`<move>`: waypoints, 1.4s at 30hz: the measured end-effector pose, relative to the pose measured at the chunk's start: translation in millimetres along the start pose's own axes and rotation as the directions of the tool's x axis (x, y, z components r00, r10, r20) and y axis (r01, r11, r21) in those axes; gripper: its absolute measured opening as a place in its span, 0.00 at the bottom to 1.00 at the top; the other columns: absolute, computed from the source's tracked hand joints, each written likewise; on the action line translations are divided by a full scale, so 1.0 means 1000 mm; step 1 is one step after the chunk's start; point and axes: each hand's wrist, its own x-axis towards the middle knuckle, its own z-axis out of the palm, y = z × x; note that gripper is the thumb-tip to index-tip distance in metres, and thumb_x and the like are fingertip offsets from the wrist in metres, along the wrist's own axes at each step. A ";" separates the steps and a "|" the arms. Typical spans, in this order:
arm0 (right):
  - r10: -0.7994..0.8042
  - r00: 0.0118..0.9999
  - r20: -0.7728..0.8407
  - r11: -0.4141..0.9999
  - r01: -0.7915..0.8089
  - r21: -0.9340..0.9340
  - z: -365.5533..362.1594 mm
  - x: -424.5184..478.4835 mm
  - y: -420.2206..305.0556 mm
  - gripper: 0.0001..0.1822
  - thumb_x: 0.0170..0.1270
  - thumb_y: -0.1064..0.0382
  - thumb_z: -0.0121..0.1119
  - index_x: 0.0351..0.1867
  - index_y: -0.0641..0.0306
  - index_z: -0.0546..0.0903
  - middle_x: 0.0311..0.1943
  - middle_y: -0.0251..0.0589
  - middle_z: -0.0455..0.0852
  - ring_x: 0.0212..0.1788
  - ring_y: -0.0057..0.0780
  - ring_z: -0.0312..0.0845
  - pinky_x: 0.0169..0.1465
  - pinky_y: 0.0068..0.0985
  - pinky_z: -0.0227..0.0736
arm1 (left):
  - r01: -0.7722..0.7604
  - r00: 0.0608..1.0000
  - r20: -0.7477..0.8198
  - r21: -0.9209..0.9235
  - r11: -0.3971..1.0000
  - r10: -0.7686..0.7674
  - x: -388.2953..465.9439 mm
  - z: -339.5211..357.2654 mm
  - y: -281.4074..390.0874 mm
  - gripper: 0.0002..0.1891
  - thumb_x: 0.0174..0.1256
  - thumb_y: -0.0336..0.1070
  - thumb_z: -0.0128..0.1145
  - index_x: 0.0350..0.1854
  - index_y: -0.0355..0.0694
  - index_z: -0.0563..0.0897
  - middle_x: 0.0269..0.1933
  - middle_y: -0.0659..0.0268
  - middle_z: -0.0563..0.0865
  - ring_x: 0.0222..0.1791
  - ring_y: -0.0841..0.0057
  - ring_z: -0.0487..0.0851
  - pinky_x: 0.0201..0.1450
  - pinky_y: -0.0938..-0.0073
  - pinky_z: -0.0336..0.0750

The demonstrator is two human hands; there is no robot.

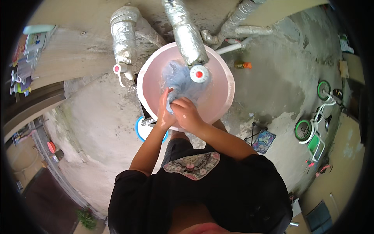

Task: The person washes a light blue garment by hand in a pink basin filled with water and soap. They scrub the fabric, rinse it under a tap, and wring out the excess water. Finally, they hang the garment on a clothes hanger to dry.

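Observation:
A pale blue wet cloth (179, 76) lies bunched in cloudy water inside a large pink plastic basin (141, 84). At the basin's near side, my left hand (166, 112) wraps a gathered end of the fabric, thumb side up. My right hand (187, 112) is closed over the same end, right beside the left. Both hands look wet. The rest of the cloth trails away from them into the water. Its far part is partly covered by a foil-wrapped pipe (187, 38) with a white tap knob (199, 73) that hangs over the basin.
Left of the basin stands another foil-wrapped pipe (124, 35) with a white lever tap (121, 70). A blue-rimmed white bucket (141, 133) sits below. On the concrete floor to the right are an orange-capped bottle (242, 64), a folding stool (263, 142) and a child's bicycle (314, 124).

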 end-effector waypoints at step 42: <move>0.256 0.674 0.692 -0.670 -0.392 0.630 -0.019 -0.063 0.029 0.34 0.63 0.35 0.53 0.63 0.55 0.72 0.60 0.36 0.77 0.60 0.37 0.74 0.63 0.35 0.69 | 0.720 0.568 0.401 -0.666 0.197 -0.719 0.035 0.019 -0.086 0.37 0.61 0.52 0.64 0.64 0.32 0.67 0.54 0.54 0.78 0.54 0.67 0.79 0.54 0.70 0.74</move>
